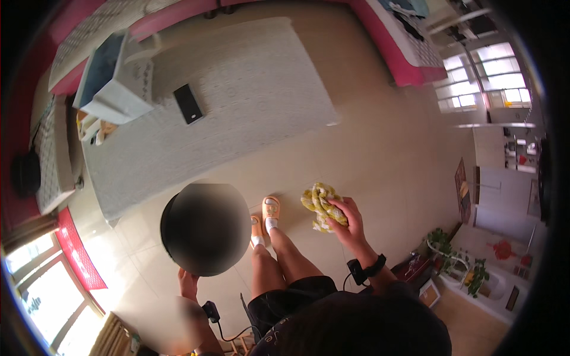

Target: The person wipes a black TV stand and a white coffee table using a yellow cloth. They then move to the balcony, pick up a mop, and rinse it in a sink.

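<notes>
My left hand (189, 283) grips the lower edge of a dark round object (209, 231). A blur covers much of that object, so I cannot tell what it is. Bunched up in my right hand (352, 222) is a yellow-and-white patterned cloth (321, 204), held in the air over the tiled floor. The two hands are apart, on either side of my legs.
Ahead stands a table with a grey cloth (249, 80). It bears a white bag (127, 84) and a black flat rectangular object (188, 103). Pink-based sofas (401, 62) line the room. Potted plants (445, 249) stand at right, windows (53, 293) at left.
</notes>
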The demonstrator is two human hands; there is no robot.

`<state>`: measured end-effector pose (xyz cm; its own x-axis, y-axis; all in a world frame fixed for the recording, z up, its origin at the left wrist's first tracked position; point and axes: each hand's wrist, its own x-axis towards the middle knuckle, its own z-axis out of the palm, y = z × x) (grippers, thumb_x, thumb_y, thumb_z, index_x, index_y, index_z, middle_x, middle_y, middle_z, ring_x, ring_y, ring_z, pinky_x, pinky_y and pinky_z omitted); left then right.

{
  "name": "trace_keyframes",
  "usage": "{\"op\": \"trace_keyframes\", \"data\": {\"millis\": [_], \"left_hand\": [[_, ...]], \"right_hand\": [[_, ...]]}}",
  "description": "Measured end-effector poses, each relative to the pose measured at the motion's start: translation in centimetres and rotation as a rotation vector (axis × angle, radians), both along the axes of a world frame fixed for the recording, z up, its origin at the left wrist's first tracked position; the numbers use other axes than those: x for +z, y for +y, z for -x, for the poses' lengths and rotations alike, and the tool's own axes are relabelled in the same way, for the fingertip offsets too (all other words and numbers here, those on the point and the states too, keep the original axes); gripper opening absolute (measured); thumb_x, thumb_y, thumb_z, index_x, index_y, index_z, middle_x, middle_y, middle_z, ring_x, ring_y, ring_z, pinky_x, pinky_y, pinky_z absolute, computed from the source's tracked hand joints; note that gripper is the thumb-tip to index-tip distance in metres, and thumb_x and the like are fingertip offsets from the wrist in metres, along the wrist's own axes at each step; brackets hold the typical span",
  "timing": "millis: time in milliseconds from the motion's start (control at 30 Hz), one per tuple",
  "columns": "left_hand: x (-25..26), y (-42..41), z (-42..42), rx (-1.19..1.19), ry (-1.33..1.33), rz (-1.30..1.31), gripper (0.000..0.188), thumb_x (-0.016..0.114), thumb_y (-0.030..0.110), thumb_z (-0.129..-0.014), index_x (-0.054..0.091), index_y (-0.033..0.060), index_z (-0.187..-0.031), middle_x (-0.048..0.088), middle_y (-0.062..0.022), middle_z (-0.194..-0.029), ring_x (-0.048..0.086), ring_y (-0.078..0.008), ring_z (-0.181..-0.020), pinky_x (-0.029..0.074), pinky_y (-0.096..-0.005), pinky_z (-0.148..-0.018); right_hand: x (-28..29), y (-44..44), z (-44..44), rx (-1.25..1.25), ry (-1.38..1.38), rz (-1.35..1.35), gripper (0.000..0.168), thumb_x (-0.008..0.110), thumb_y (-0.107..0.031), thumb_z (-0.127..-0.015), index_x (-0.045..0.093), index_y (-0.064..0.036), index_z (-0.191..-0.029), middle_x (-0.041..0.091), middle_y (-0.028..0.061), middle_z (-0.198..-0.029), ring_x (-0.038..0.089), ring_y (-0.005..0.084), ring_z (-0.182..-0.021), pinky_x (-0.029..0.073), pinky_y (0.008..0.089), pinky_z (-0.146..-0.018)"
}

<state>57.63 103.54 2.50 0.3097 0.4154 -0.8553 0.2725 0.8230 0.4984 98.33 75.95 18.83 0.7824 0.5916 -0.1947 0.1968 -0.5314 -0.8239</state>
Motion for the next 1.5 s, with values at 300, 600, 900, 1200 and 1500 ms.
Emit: {"op": "trace_keyframes", "data": {"millis": [300,600,900,1200,1500], "left_hand": [[-7.1,0.2,-21.3,-0.420,-0.241,0.151,0.020,0.055,0.007,-0.084,0.057,0.0010,-0.103,0.062,-0.0054,-0.093,0.061,-0.0145,-0.083,0.051,-0.0276,-0.074],[-10.7,-21.0,-42.3,-0.723,-0.154,0.059,0.026,0.057,0.020,-0.087,0.056,0.0017,-0.106,0.062,-0.0062,-0.094,0.063,-0.0175,-0.084,0.053,-0.0321,-0.078],[-14.3,-32.1,-57.4,-0.331,-0.166,0.128,0.014,0.051,0.021,-0.090,0.059,0.0109,-0.084,0.051,0.0052,-0.059,0.041,-0.0043,-0.044,0.033,-0.0192,-0.041],[-17.9,-33.9,-69.1,-0.379,-0.138,0.227,0.020,0.060,0.014,-0.084,0.058,0.0077,-0.103,0.060,-0.0012,-0.089,0.058,-0.0120,-0.079,0.049,-0.0266,-0.065],[-22.2,-35.0,-74.4,0.073,-0.196,0.246,0.025,0.062,0.011,-0.082,0.058,0.0062,-0.106,0.061,-0.0038,-0.096,0.060,-0.0123,-0.081,0.050,-0.0259,-0.071]], "right_hand": [[-2.1,-2.9,2.6,-0.385,-0.185,0.113,0.039,0.061,-0.003,-0.073,0.055,-0.002,-0.111,0.049,0.0121,-0.099,0.050,0.0232,-0.092,0.042,0.0316,-0.081],[-1.3,-17.7,-8.8,-0.585,-0.114,-0.072,0.038,0.060,-0.001,-0.073,0.054,-0.002,-0.111,0.051,0.0113,-0.100,0.050,0.0235,-0.095,0.040,0.0317,-0.085],[-1.7,-19.9,-29.5,-0.351,-0.082,-0.216,0.036,0.056,-0.001,-0.075,0.051,0.000,-0.111,0.050,0.0114,-0.099,0.050,0.0229,-0.091,0.040,0.0305,-0.082],[-5.4,-18.3,-40.9,-0.060,0.043,-0.050,0.035,0.059,-0.002,-0.076,0.051,0.002,-0.110,0.051,0.0122,-0.103,0.051,0.0218,-0.096,0.040,0.0312,-0.086],[-10.2,-1.2,-54.8,0.256,0.105,0.004,0.042,0.065,-0.009,-0.075,0.052,-0.006,-0.115,0.057,0.0123,-0.109,0.055,0.0240,-0.100,0.044,0.0339,-0.084]]}}
